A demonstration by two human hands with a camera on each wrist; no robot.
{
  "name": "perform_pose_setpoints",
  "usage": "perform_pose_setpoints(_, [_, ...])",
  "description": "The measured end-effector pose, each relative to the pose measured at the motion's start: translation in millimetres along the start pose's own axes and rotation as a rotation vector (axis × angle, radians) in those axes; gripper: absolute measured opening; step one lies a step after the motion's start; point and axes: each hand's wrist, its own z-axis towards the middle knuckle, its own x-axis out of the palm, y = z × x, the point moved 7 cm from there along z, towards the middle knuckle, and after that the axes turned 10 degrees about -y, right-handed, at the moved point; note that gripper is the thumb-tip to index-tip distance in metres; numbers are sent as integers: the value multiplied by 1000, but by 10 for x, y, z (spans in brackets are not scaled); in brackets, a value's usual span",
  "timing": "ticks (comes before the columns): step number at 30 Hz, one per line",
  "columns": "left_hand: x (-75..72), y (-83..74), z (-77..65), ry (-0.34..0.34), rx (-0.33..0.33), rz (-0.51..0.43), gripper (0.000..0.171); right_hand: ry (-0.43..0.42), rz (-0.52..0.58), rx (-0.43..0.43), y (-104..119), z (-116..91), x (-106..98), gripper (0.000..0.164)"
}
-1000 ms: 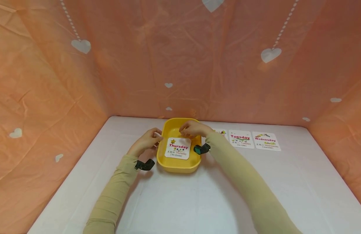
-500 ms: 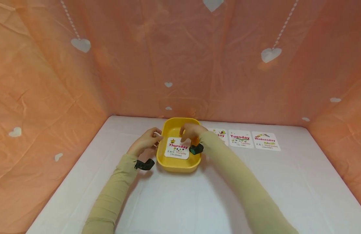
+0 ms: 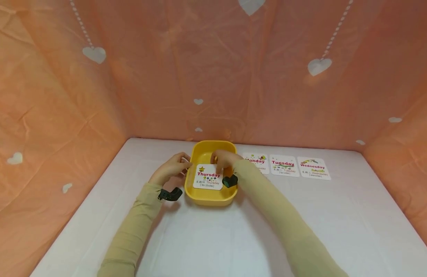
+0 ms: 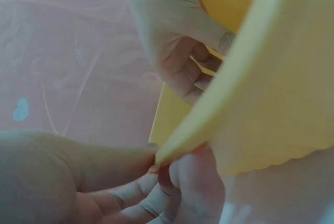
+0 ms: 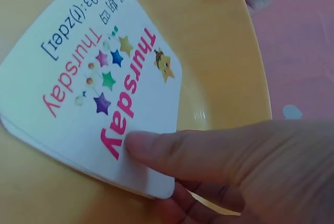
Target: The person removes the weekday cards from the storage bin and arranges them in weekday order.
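While the left hand [image 3: 170,168] pinches the near-left rim of the yellow tray [image 3: 210,201] between thumb and fingers, the right hand [image 3: 225,159] reaches over the opposite side, its thumb pressed on the face of the Thursday card [image 3: 205,181] and its other fingers curled in at the card's corner, so the grip is narrow. That card lies face up inside the tray, its edge showing more than one layer. Off to the right, on the white desk [image 3: 199,238], the Monday card [image 3: 256,157], Tuesday card [image 3: 284,165] and Wednesday card [image 3: 314,168] lie face up in a row, Monday partly covered by the right sleeve [image 3: 282,209]. Orange cloth [image 3: 213,69] with pale hearts hangs behind the desk and along both sides.
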Motion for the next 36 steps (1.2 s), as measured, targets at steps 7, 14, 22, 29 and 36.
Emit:
perform_pose_setpoints(7, [27,-45,-17,17,5,5,24,-42,28,-11,-37,16,-60,37])
perform_pose_setpoints(14, [21,-60,-6,19,10,1,23,-93,6,-107,82,-10,-175,29])
perform_pose_setpoints(22, [36,-10,3,20,-1,18,23,-135,115,-115,63,-126,-319,28])
perform_pose_setpoints(29, [22,-11,51,9,0,22,25,-304,445,-166,-79,-341,-704,30])
perform_pose_setpoints(36, [-4,29,37,0,-16,41,25,-490,634,-109,-420,-685,-880,32])
